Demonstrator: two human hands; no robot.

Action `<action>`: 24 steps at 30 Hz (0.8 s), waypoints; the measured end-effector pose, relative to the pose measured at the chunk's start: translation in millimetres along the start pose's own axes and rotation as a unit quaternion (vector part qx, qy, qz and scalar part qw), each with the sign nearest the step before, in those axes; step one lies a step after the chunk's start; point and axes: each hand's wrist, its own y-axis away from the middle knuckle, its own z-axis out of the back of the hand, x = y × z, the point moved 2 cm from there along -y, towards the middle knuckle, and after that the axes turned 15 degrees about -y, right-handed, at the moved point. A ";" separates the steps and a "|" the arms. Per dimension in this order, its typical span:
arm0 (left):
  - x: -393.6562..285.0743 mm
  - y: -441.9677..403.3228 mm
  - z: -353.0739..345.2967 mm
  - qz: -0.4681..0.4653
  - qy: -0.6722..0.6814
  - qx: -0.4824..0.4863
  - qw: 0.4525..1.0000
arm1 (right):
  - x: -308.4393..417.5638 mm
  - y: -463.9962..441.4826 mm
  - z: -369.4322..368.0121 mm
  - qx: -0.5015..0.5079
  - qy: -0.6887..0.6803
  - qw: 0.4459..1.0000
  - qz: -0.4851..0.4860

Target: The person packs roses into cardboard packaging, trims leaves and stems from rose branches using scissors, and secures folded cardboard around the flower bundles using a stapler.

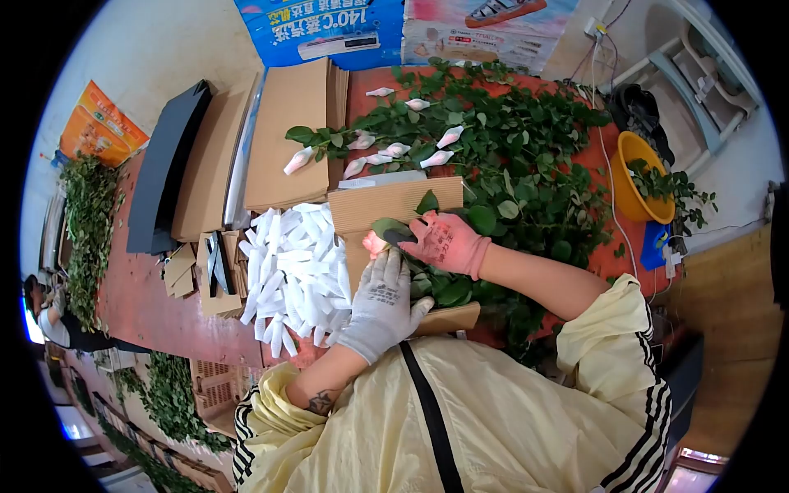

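A pink rose [376, 244] lies on a sheet of corrugated cardboard [397, 202] in front of me. My right hand [446, 242], in a pink glove with dark fingertips, is closed round the rose just behind its head, beside a green leaf. My left hand [380, 302], in a grey-white glove, rests flat with its fingers stretched out and its tips at the bloom's lower edge. Left of that hand is a heap of white mesh sleeves [297, 271]. Leafy rose stems [534, 197] spread to the right, partly under my right forearm.
Several sleeved rose heads [440, 158] lie at the back. Stacked cardboard sheets [283, 131] and a black board [168, 168] stand at left, near scissors [218, 263]. A yellow bucket [622, 177] with leaves is at right; a white cable [612, 193] crosses the red table [164, 308].
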 end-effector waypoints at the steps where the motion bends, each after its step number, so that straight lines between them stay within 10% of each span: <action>1: -0.1 0.4 -0.8 -0.002 0.000 0.002 1.000 | 2.9 -1.2 2.0 0.016 0.027 0.999 -0.008; 12: 0.2 0.0 -3.5 -0.003 -0.007 -0.012 1.000 | 5.7 -4.8 -10.8 -0.014 0.031 0.999 -0.004; 21: 18.7 -6.3 0.1 -0.046 -0.025 0.019 0.998 | 12.1 -2.4 36.7 0.167 -0.024 0.978 -0.118; 24: 61.9 -12.2 7.3 -0.078 0.089 0.007 0.993 | 15.0 20.3 76.4 -0.055 -0.075 0.993 -0.075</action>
